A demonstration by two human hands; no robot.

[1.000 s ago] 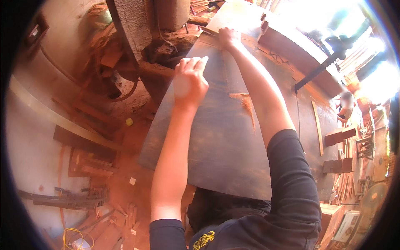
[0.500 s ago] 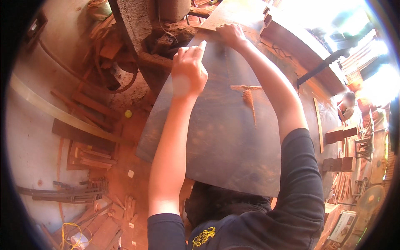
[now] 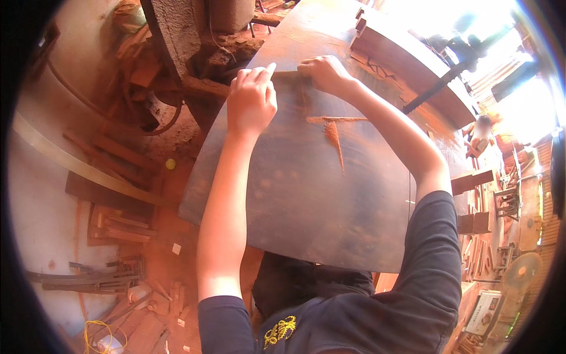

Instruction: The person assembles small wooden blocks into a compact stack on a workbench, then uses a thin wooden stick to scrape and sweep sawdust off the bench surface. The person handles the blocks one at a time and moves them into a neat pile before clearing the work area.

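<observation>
Both arms reach over a broad dark sheet-topped table. At its far left part a narrow wooden strip spans the gap between my hands. My right hand is closed around the right end of this strip. My left hand is at the other end, its fingers curled and one finger pointing forward; its grip is partly hidden behind the knuckles. Nearer to me, a line and wedge of orange sawdust lie on the dark surface.
A heavy, dust-covered machine column rises beyond my left hand. A curved reddish wooden board lies at the far right, crossed by a dark bar. Wood offcuts are piled at left. Another person is at far right.
My right hand has come back toward me, the wooden strip with it. The left hand has shifted slightly nearer and lower. The whole view has swung a little.
</observation>
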